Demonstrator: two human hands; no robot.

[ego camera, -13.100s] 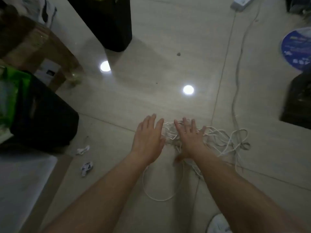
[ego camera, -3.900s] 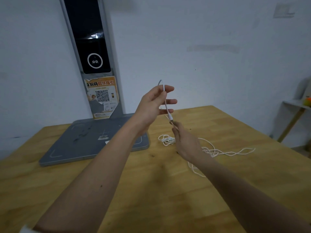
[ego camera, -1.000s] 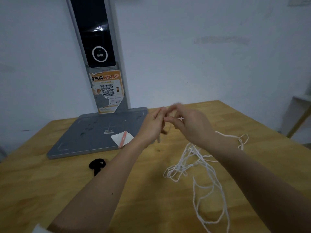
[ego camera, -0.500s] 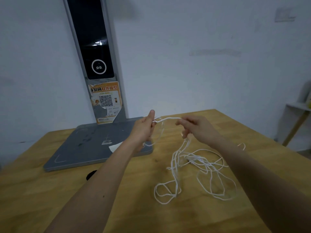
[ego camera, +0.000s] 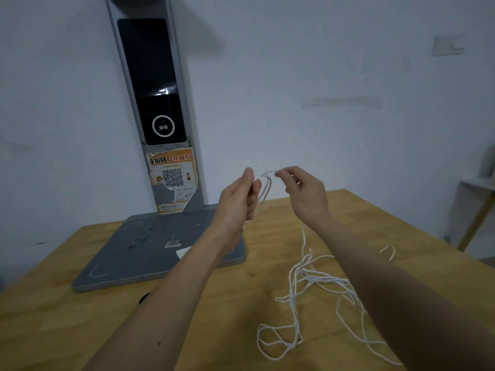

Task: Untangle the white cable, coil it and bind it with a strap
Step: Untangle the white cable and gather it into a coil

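Since half a second ago your hands have risen and drawn closer. Your left hand (ego camera: 239, 199) is closed on the cable (ego camera: 308, 279); your right hand (ego camera: 305, 194) pinches it at the fingertips (ego camera: 278, 173). Most of it lies loose and tangled on the table (ego camera: 80, 330).

I see a wooden table (ego camera: 80, 330) under both raised hands. A grey base plate (ego camera: 150, 253) lies on it below and to the left of my left hand (ego camera: 238, 199), with a white slip (ego camera: 183, 252) on the plate beside that forearm and a small black thing (ego camera: 143, 298), mostly hidden, on the wood at the plate's near edge. The cable (ego camera: 310, 285) lies in loose tangled loops on the wood below my right hand (ego camera: 305, 194).
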